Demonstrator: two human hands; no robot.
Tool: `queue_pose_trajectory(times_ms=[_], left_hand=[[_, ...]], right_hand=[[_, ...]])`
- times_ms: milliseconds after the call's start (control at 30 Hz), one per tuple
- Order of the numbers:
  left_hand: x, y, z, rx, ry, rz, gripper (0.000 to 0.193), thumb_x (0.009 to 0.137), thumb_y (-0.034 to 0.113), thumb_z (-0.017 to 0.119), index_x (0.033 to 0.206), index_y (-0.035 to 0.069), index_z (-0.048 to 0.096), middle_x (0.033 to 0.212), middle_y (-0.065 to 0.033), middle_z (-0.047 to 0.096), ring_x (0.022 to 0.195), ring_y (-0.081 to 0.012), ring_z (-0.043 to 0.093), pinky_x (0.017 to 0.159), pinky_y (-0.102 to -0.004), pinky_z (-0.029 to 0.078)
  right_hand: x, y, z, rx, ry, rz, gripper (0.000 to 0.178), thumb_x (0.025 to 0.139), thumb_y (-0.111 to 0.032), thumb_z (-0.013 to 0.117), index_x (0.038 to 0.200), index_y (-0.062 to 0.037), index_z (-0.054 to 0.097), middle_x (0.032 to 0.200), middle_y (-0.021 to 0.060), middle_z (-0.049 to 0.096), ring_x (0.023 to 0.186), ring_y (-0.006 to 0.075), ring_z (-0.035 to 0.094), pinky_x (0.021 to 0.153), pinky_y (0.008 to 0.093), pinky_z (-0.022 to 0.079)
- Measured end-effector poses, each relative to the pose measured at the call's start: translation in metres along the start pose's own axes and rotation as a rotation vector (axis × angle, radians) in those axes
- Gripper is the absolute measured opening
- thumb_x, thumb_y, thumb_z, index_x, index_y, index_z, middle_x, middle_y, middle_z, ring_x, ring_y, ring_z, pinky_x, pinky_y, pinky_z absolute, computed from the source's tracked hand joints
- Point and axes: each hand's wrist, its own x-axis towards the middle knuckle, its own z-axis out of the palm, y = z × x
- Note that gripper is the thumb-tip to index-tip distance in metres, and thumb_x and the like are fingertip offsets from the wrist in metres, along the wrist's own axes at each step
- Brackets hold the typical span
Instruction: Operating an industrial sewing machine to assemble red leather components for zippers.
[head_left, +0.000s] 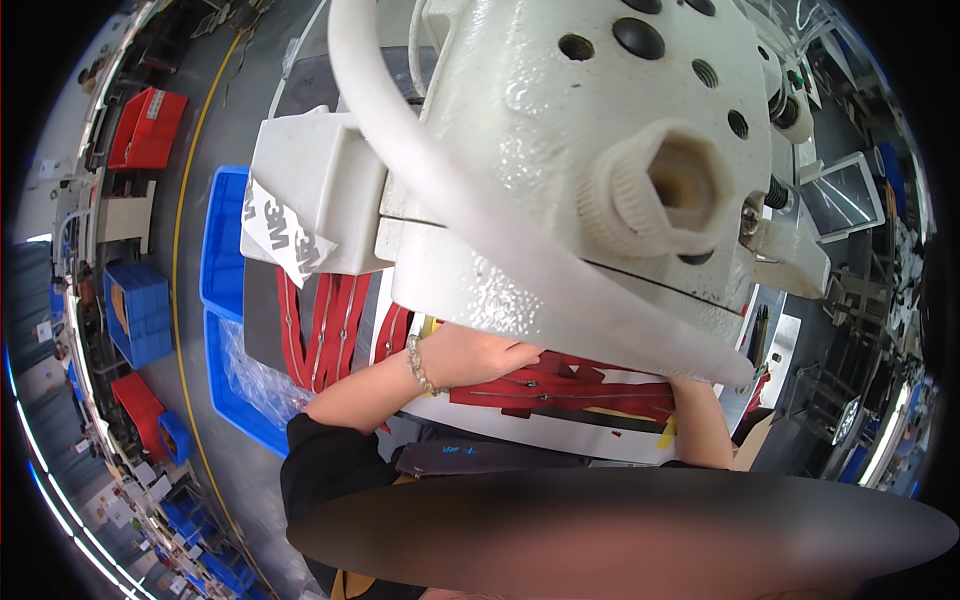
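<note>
A large white sewing machine fills the middle of the view and covers part of both hands. My left hand, with a beaded bracelet at the wrist, reaches in under the machine's lower edge. Its visible fingers are bent and pressed together at a red zipper strip with a metal zip line. At the strip's right end is my right hand, where the machine and a thick white tube hide the fingers. More red zipper strips hang side by side to the left of my left forearm.
Blue bins stand at the left, one with clear plastic film. The thick white tube crosses in front of the machine. A tablet-like screen is at the right. The white work surface curves along the near side.
</note>
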Motion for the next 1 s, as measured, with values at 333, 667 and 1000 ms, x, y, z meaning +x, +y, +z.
queue_pose_trajectory(times_ms=[333,667,1000], left_hand=[[0.000,-0.003,0.008,0.055,-0.131,-0.086,0.041,0.091,0.021,0.054,0.131,0.010,0.052,0.133,-0.0124,0.053,0.120,-0.0276,0.053,0.105,-0.0410,0.039],[-0.007,-0.006,0.014,0.149,-0.193,-0.135,0.043,0.094,0.022,0.050,0.135,0.011,0.049,0.136,-0.0126,0.051,0.122,-0.0269,0.051,0.107,-0.0404,0.038],[0.011,-0.015,0.015,0.044,-0.207,-0.126,0.043,0.095,0.022,0.050,0.136,0.009,0.048,0.137,-0.0126,0.050,0.123,-0.0264,0.050,0.108,-0.0399,0.037]], right_hand=[[-0.003,0.002,0.001,0.045,0.071,0.015,0.037,0.069,0.002,0.057,0.104,-0.0050,0.066,0.117,0.0109,0.065,0.118,0.0268,0.058,0.097,0.0415,0.046],[-0.001,-0.005,0.000,0.128,0.062,0.085,0.051,0.069,0.001,0.059,0.119,-0.0099,0.066,0.122,0.0086,0.063,0.114,0.0264,0.059,0.099,0.0381,0.046],[-0.004,0.003,0.001,0.141,0.135,0.029,0.030,0.068,-0.012,0.067,0.097,-0.0056,0.069,0.102,0.0074,0.067,0.099,0.0271,0.062,0.097,0.0397,0.046]])
